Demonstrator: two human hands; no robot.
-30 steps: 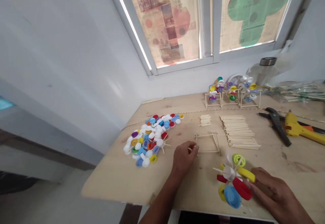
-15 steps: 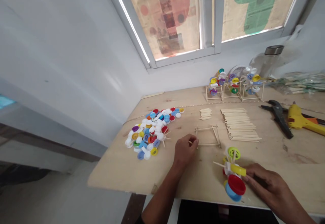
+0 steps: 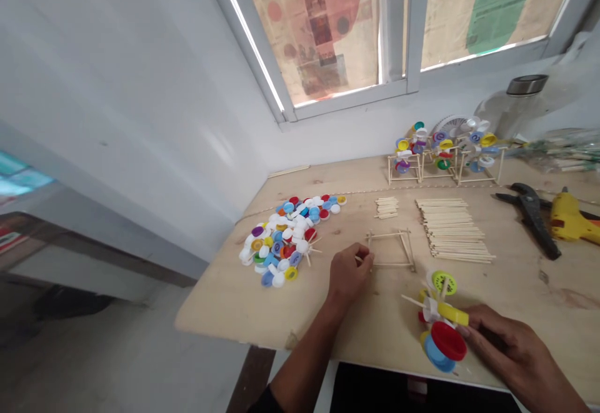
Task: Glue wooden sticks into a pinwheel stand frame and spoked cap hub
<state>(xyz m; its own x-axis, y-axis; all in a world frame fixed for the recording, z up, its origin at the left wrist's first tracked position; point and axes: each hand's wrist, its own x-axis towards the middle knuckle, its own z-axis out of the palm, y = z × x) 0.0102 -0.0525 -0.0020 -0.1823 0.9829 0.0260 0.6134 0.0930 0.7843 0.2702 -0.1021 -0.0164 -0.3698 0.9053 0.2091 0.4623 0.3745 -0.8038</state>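
My left hand point(image 3: 347, 277) is closed at the left corner of a small stick frame point(image 3: 391, 264), its thumb and finger pinched on a stick. To the right, near the table's front edge, my right hand point(image 3: 510, 341) grips a wheel of coloured bottle caps point(image 3: 449, 340) by its right side. Red, blue, yellow and white caps are on this wheel, and a bare stick juts out to its left. The stick frame lies between the cap pile and the long sticks.
A pile of bottle caps point(image 3: 281, 244) lies left, with a stick hub point(image 3: 309, 249) at its edge. Beyond are short sticks point(image 3: 387, 207), long sticks point(image 3: 452, 228), pliers point(image 3: 532, 219), a yellow glue gun point(image 3: 569, 216) and finished cap wheels point(image 3: 445, 154) on stands.
The whole view has shifted slightly, so the table and things appear a little further right. Both hands keep their grips and have hardly moved relative to the table.
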